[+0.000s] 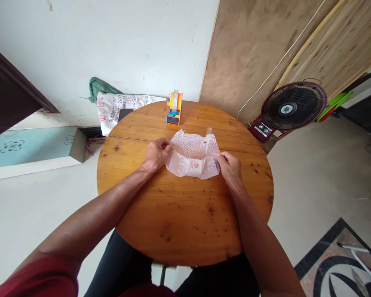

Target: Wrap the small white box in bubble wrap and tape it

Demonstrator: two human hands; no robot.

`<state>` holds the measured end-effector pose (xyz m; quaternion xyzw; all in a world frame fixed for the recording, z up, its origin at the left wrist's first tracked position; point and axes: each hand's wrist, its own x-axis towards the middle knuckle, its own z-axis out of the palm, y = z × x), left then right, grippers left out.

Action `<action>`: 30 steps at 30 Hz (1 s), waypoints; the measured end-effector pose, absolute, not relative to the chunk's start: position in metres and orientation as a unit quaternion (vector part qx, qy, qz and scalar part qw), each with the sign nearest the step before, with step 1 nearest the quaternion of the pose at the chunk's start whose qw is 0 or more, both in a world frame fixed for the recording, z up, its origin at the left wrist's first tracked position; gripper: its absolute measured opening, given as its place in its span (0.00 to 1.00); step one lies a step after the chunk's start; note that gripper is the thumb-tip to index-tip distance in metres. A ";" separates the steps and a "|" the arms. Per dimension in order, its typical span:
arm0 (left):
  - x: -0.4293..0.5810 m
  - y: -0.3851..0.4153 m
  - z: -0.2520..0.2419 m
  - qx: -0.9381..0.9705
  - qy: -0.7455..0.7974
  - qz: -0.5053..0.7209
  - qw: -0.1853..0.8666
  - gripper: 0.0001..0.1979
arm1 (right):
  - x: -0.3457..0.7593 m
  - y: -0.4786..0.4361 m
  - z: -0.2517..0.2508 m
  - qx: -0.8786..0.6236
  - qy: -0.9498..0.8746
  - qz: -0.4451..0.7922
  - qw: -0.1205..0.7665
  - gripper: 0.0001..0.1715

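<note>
A sheet of bubble wrap point(188, 144) lies on the round wooden table in front of me, its near part folded up over a small white item with a red mark point(195, 166). My left hand point(157, 154) pinches the wrap's left edge between thumb and fingers. At the right edge, my right hand point(230, 166) grips the wrap in the same way. A strip of clear tape point(209, 131) sticks out from the wrap's far right edge. What lies under the folded layer shows only in part.
Toward the table's point(185, 222) far edge stands an orange and blue tape dispenser point(174, 108). A fan point(289, 108) is on the right beyond the table. Behind on the left lies a printed white sack point(111, 108), near a pale blue box point(34, 146).
</note>
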<state>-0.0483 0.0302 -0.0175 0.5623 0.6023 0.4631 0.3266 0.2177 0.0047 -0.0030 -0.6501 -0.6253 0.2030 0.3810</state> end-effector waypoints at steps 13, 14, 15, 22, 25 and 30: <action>-0.042 0.031 -0.024 0.565 0.488 0.511 0.425 0.37 | 0.213 0.009 -0.018 -0.590 -0.648 0.237 0.419 0.18; -0.040 0.032 -0.024 0.550 0.466 0.511 0.468 0.37 | 0.213 0.010 -0.019 -0.582 -0.651 0.241 0.423 0.18; -0.038 0.033 -0.024 0.539 0.447 0.512 0.497 0.37 | 0.212 0.010 -0.019 -0.579 -0.650 0.245 0.427 0.17; -0.034 0.032 -0.015 0.492 0.438 0.534 0.530 0.22 | 0.208 0.009 -0.017 -0.609 -0.637 0.232 0.412 0.15; -0.032 0.030 -0.015 0.483 0.431 0.528 0.549 0.14 | 0.207 0.010 -0.007 -0.640 -0.646 0.207 0.360 0.13; -0.028 0.026 -0.016 0.464 0.458 0.522 0.550 0.13 | 0.200 0.028 0.022 -0.655 -0.699 0.191 0.215 0.09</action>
